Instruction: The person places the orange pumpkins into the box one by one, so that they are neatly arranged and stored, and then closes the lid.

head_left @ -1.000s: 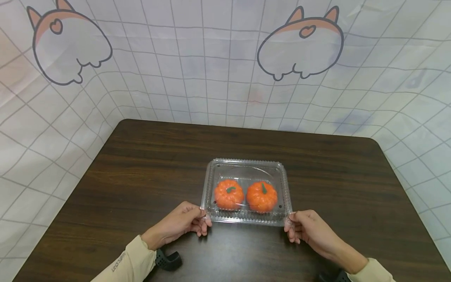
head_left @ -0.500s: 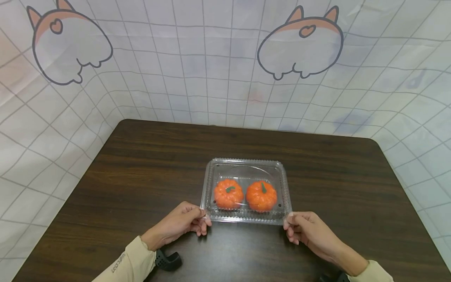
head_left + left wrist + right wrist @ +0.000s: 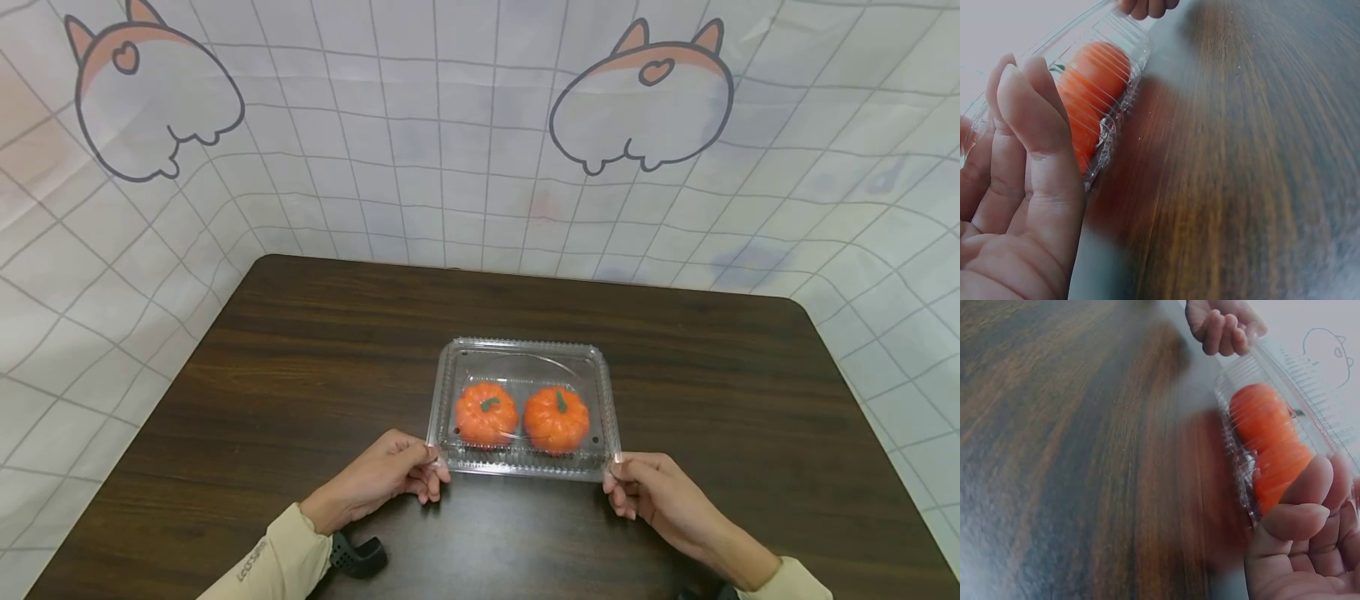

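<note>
A clear plastic clamshell box lies on the table with its lid down, as far as the head view shows. Through the lid I see two orange pumpkins with green stems, the left pumpkin beside the right pumpkin. My left hand pinches the box's near left corner between thumb and fingers. At the near right corner my right hand pinches the plastic likewise. Both wrist views show the box's ribbed side wall; fingertips of the left hand and right hand hide part of it.
The dark wood-grain table has rounded far corners. A white grid-patterned cloth with cartoon animal drawings hangs behind it and along both sides. A black band sits at the left wrist, under a cream sleeve.
</note>
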`<state>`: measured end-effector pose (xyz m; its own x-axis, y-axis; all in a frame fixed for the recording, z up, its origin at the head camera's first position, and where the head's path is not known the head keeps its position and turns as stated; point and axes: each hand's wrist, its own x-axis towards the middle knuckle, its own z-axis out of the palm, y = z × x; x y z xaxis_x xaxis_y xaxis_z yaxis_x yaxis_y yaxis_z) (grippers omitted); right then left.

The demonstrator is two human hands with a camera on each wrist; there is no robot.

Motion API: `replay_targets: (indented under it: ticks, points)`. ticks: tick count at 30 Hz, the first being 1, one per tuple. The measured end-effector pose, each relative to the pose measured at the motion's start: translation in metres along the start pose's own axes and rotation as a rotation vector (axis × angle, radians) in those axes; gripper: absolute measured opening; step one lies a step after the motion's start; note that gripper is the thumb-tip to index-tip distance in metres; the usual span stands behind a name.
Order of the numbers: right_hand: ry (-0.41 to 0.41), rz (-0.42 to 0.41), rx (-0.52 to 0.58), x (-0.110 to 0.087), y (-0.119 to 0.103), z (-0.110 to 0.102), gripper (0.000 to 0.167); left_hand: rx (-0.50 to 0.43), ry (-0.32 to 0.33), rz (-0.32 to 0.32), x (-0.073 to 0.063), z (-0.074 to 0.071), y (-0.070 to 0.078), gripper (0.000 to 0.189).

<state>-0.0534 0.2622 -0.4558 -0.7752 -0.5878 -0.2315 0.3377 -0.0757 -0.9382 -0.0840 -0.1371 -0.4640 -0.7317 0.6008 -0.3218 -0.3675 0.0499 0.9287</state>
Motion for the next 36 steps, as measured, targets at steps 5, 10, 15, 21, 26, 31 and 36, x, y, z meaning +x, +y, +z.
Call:
replay_targets:
  ticks: [5,10,15,21,26,31,36]
  points:
    - [-0.005,-0.014,-0.015,0.000,0.001,0.001,0.032,0.000,0.000,-0.004,0.000,0.000,0.000,0.031]
    - [-0.027,-0.033,-0.005,0.000,0.004,0.001,0.032,0.001,0.007,-0.008,-0.001,0.000,0.000,0.031]
    - [-0.033,-0.014,0.011,0.001,0.003,0.000,0.032,0.002,0.014,-0.010,-0.001,0.000,0.002,0.031]
    - [-0.023,0.049,0.040,0.002,0.002,-0.002,0.033,-0.020,0.009,-0.034,0.002,0.000,0.002,0.030]
    - [-0.014,0.105,0.077,0.003,0.003,-0.005,0.032,-0.023,0.003,-0.056,0.003,-0.002,0.001,0.031]
    - [-0.033,0.128,0.104,0.004,0.004,-0.009,0.032,-0.012,0.002,-0.074,0.006,-0.004,0.001,0.032]
    - [-0.059,0.128,0.117,0.006,0.003,-0.014,0.032,0.002,0.011,-0.081,0.007,-0.006,0.001,0.034]
